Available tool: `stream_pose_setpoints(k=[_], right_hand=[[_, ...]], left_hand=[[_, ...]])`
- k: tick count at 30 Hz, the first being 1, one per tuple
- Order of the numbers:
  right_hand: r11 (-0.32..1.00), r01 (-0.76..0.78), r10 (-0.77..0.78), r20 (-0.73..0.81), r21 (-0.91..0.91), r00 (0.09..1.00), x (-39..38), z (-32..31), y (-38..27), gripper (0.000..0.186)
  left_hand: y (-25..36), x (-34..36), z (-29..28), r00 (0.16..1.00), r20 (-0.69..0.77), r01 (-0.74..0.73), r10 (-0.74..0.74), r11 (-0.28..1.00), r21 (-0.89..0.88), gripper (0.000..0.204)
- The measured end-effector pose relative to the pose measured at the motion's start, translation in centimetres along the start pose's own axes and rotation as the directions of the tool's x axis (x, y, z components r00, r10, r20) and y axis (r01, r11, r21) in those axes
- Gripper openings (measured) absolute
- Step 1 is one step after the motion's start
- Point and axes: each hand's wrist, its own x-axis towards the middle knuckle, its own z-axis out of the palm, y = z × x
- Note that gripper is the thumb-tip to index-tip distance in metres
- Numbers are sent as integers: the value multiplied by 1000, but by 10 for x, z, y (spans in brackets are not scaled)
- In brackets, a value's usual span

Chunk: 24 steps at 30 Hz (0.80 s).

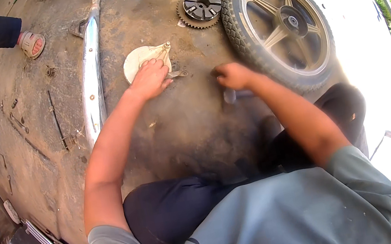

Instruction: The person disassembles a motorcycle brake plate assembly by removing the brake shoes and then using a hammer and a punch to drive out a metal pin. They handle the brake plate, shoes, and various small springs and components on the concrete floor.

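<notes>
While left hand [149,80] sits half-curled on the pale plate [136,62], can't tell if it's gripping | plate's on the ground [145,16], left of the wheel [294,22] | right hand [235,76] nearly fisted, blurry, can't tell what's held, if anything

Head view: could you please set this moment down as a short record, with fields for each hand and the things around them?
Left hand: resting on a pale, rounded metal plate
Right hand: curled, beside a blurred grey object; whether it grips it is unclear
Right side: dark-tyred wheel with broad metal spokes
Beyond the hands: toothed metal sprocket under a black, round hub
Left side: long, shiny silver metal bar
Other person: sandalled foot, upper left
</notes>
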Motion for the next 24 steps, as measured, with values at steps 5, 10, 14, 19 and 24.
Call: stream_pose_setpoints(k=[5, 10, 14, 19, 24], right_hand=[[987, -160, 153, -276, -4, 949, -45, 2, 4, 38], [976, -207, 176, -323, -66, 930, -85, 37, 23, 38], [985, -166, 133, -402, -46, 906, -101, 59, 30, 36], [982, -190, 181, -424, 20, 887, -86, 64, 37, 31], [982, -191, 174, -414, -1, 894, -94, 67, 40, 30]], left_hand=[[9, -28, 4, 918, -219, 256, -330, 917, -307, 34], [16, -50, 23, 671, -295, 368, -680, 652, -663, 48], [42, -46, 16, 425, -375, 679, -824, 564, -470, 40], [46, -48, 45, 741, -485, 452, -464, 879, -151, 37], [28, -63, 21, 942, -153, 274, -300, 947, -169, 54]])
